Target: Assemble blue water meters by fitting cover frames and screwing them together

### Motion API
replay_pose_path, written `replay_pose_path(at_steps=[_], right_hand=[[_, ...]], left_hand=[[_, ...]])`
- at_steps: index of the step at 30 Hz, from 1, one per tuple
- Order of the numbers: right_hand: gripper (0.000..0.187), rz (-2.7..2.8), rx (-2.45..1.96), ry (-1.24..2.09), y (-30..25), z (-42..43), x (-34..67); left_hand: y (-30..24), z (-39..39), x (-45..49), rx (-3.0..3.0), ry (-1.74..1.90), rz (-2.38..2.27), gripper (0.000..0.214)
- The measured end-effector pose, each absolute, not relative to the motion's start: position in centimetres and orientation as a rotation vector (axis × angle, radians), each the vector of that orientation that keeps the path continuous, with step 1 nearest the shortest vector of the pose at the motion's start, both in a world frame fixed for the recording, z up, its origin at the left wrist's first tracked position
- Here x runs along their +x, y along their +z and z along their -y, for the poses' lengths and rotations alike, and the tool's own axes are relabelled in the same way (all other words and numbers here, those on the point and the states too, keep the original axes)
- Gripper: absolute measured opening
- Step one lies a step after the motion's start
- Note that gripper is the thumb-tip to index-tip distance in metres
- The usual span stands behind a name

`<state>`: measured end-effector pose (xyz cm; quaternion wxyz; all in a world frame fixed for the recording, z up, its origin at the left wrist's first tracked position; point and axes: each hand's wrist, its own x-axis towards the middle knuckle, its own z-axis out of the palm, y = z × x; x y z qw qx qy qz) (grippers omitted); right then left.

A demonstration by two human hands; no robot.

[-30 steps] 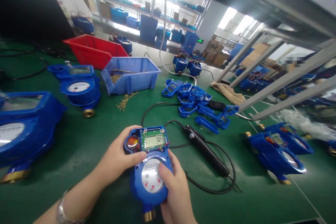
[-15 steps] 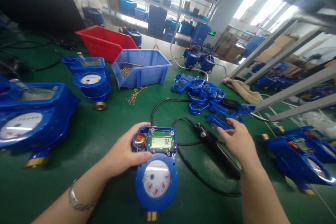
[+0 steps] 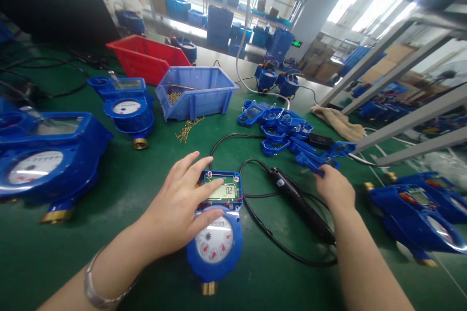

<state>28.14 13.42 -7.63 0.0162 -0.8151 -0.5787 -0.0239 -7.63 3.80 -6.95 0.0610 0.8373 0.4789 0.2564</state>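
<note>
A blue water meter lies in front of me with its upper housing uncovered. Its circuit board and small display, reading 0.2, show, and a brass fitting points toward me. Spread fingers of my left hand reach over the display and dial, partly covering them; whether they touch is hard to tell. On the right, my right hand pinches the near end of a blue plastic meter cover at the edge of a pile of similar covers. A black electric screwdriver with its cable lies between my hands.
Brass screws are scattered before a blue bin holding more. Behind it stands a red bin. Other meters stand at left and lie at right. A beige cloth lies beside metal frame bars.
My left hand has let go of the meter's side and spread over its top. My right hand has moved onto a blue cover and closed on it.
</note>
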Motion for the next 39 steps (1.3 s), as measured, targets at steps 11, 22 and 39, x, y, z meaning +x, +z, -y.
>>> replay_pose_path(at_steps=[11, 22, 39], right_hand=[[0.021, 1.256, -1.385, 0.648, -5.7, -3.3, 22.6], [0.031, 0.385, -0.646, 2.151, -6.7, 0.6, 14.0], [0.059, 0.392, -0.53, 2.306, -4.9, 3.2, 13.8]], left_hand=[[-6.6, -3.3, -7.1, 2.548, 0.791, -1.525, 0.026], [-2.3, -1.4, -2.3, 1.977, 0.951, -1.069, 0.089], [-0.9, -2.4, -0.5, 1.885, 0.898, -1.361, 0.031]])
